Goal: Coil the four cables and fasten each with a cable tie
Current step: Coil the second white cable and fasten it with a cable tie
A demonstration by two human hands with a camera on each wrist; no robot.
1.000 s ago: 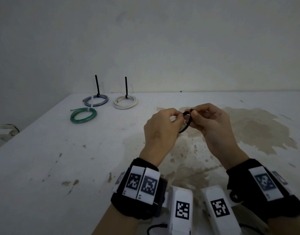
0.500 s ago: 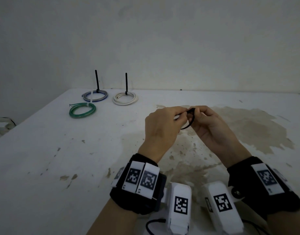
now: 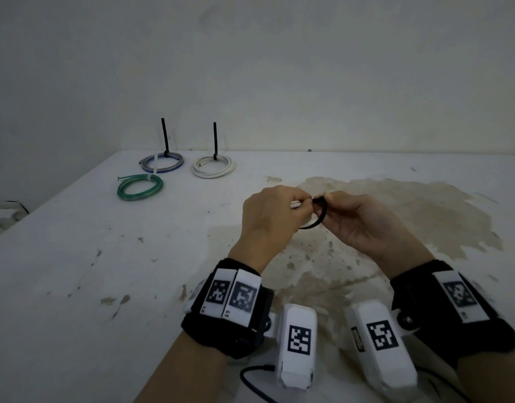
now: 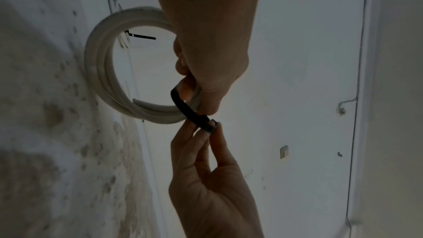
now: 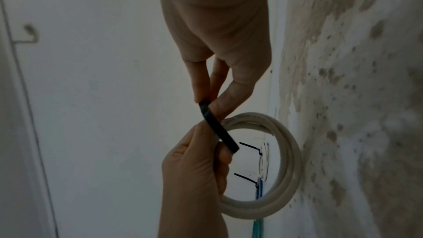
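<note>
L hand (image 4: 210, 57) grips white coil (image 4: 103, 71) so loops stay put | R hand (image 4: 206, 178) pinches black tie (image 4: 192, 113) head, prob. threading | 3 tied coils well beyond L hand

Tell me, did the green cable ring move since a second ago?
No. The green coil lies just left of and nearer than the blue coil, as before; only the camera shifted.
</note>
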